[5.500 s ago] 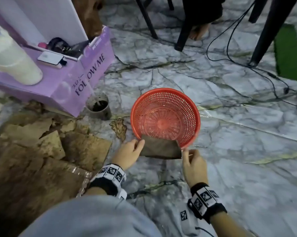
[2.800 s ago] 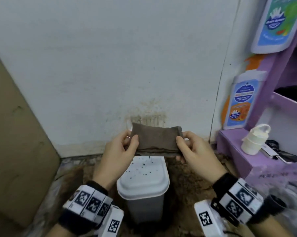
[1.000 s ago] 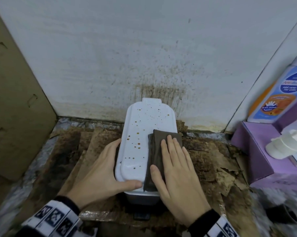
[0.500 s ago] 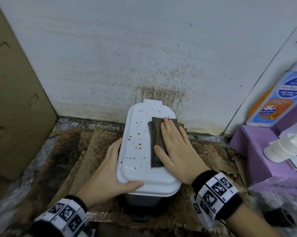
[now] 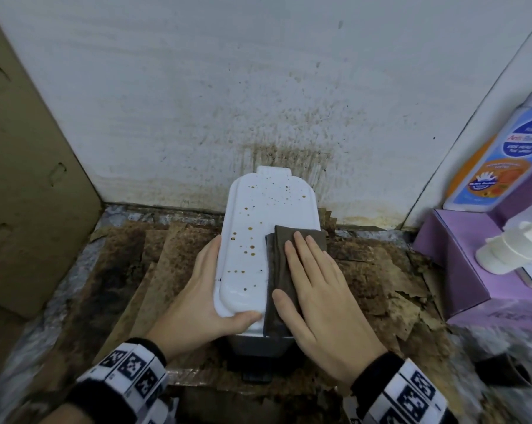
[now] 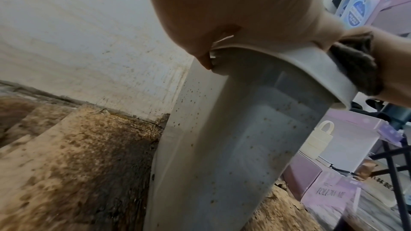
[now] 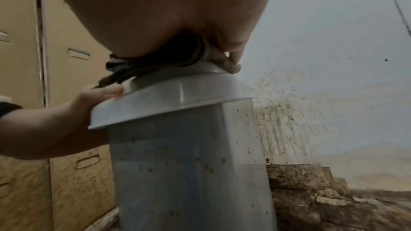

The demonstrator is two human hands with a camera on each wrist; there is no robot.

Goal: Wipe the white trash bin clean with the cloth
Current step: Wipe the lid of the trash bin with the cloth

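A flattened cardboard sheet (image 5: 20, 191) leans at far left, beside a stained white wall (image 5: 258, 87) streaked brown just behind the white trash bin (image 5: 258, 234), which stands on soiled, torn cardboard scraps (image 5: 121, 286) in the corner. From above, the bin's lid is speckled with brown drops on its left half. The left hand (image 5: 197, 304) grips the lid's near-left edge, fingers along the side and thumb curled over the front lip. The right hand (image 5: 319, 295) lies flat, fingers straight and slightly spread, pressing a folded brown cloth (image 5: 281, 267) onto the right half of the lid; the cloth's near end hangs over the front rim. At far right a white pump bottle (image 5: 509, 252) lies on a purple box (image 5: 460, 258), with a blue-and-orange soap bottle (image 5: 500, 166) behind.

The left wrist view shows what the head camera cannot: the bin's grey-white side wall (image 6: 222, 147) peppered with brown specks, fingertips (image 6: 204, 61) hooked under the lid rim, and a box printed "FOLLOW ME" (image 6: 329, 194) low at right.

The right wrist view shows the bin body (image 7: 189, 173) spotted too, the cloth (image 7: 133, 69) bunched beneath the palm, and the left thumb (image 7: 106, 92) on the lid's edge
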